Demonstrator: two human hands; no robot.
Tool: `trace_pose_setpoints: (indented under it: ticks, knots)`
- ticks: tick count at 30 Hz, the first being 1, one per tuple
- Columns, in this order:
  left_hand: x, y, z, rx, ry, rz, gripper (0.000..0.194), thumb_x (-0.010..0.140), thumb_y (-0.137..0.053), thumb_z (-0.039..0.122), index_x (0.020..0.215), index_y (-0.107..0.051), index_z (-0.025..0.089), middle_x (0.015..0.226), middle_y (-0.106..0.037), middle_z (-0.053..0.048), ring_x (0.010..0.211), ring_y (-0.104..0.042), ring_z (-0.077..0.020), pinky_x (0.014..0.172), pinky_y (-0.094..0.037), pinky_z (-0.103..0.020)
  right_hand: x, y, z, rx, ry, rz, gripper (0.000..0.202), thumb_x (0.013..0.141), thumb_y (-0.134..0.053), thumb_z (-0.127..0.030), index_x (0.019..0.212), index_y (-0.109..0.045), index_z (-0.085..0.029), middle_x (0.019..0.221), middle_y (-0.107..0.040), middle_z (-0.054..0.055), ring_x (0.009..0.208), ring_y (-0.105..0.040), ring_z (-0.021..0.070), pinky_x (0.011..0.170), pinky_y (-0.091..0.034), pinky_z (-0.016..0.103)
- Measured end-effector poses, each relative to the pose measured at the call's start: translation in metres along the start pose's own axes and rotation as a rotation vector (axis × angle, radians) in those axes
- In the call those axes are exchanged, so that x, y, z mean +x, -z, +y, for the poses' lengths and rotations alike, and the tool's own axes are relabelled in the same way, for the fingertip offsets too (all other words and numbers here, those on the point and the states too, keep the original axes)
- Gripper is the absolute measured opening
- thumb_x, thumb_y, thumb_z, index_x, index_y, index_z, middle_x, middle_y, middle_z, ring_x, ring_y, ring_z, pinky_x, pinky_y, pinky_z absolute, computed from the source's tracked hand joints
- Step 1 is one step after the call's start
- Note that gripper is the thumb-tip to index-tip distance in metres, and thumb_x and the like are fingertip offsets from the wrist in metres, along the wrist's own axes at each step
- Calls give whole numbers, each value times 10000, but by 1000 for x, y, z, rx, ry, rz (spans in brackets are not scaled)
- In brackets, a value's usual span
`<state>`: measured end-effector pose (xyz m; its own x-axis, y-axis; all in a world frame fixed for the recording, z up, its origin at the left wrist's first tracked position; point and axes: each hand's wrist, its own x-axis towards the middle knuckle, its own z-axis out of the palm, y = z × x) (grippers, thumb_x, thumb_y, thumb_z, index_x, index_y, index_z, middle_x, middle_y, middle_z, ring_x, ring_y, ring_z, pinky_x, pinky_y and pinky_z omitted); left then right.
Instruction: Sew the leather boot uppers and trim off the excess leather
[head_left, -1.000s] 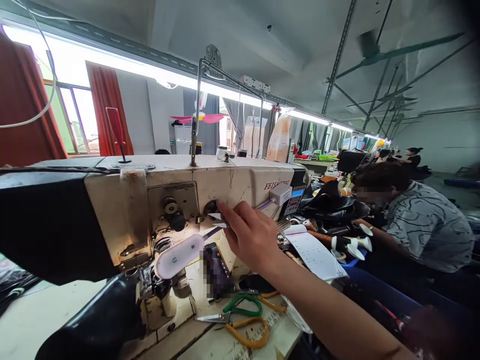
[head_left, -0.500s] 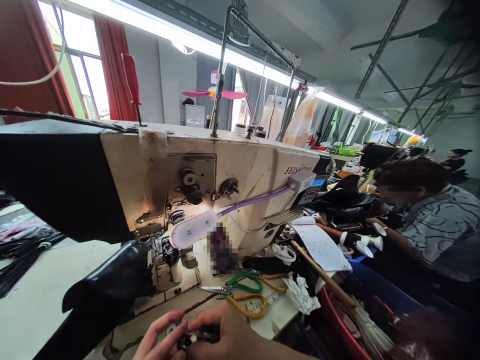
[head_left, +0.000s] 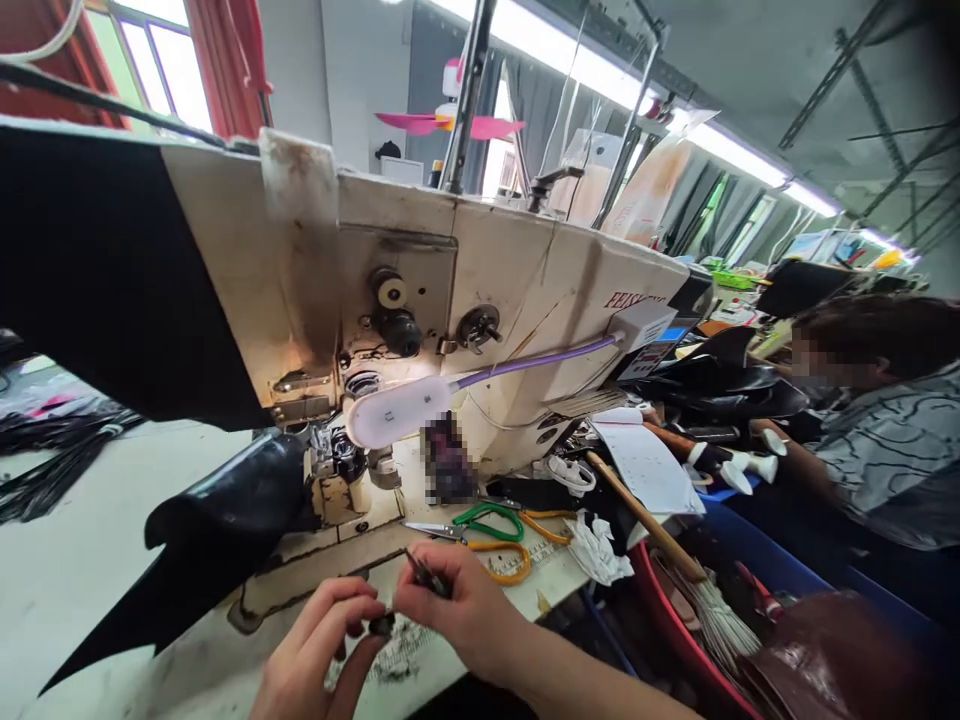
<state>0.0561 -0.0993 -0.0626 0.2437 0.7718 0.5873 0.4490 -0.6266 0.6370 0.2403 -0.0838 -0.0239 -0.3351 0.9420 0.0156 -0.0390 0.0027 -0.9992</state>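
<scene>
My left hand (head_left: 326, 640) pinches a small dark round metal part (head_left: 382, 626), bobbin-like in size, between thumb and fingers. Close beside it, my right hand (head_left: 469, 610) is closed around a small dark metal tool (head_left: 429, 577) with thin pointed ends; its exact kind is not clear. Both hands are over the front edge of the sewing machine bed, apart from each other. Behind them, black leather-like material (head_left: 232, 495) lies beneath the needle area of the sewing machine (head_left: 517, 270). Orange-handled scissors (head_left: 510, 565) and green-handled scissors (head_left: 491, 520) rest just beyond my right hand.
A lit lamp (head_left: 401, 410) hangs before the needle area. Crumpled white tissue (head_left: 600, 550), a wooden-handled brush (head_left: 645, 515) and a notepad (head_left: 649, 465) lie at the right, above a red bin (head_left: 694, 640). A co-worker (head_left: 885, 430) sits further right.
My hands have drawn apart; the round part in the left and the pointed tool in the right now show more clearly. The camera view has tilted down and moved closer.
</scene>
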Motion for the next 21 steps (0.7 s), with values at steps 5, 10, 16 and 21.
trace_pose_setpoints:
  ticks: [5,10,16,21]
  knots:
    - [-3,1,5,105,-40,24,125,920,-518,136,984,-576,226,937,-661,-18,846,-674,-95,773,-529,-132,-6,-8,6,-97,481,-97,141,839,-649,-174,705,-605,-169,808,-675,56,763,-618,142,731,-483,260]
    - [-8,-1,3,136,-93,45,205,898,-539,91,1055,-584,215,981,-680,-35,906,-677,-108,853,-526,-158,-4,1,19,52,268,-87,270,913,-623,-366,745,-662,-159,790,-662,54,720,-582,130,688,-466,244]
    - [-6,-2,1,180,-57,147,219,860,-567,71,1021,-608,214,959,-700,-37,887,-694,-126,844,-535,-175,-4,-7,17,-14,336,0,248,906,-631,-338,728,-657,-168,779,-671,63,754,-597,153,711,-465,270]
    - [-2,1,0,12,167,264,147,844,-629,147,957,-680,225,927,-712,-27,841,-688,-131,788,-547,-179,4,-9,28,141,124,-171,487,870,-639,-489,530,-551,-152,606,-614,40,445,-434,72,447,-328,212]
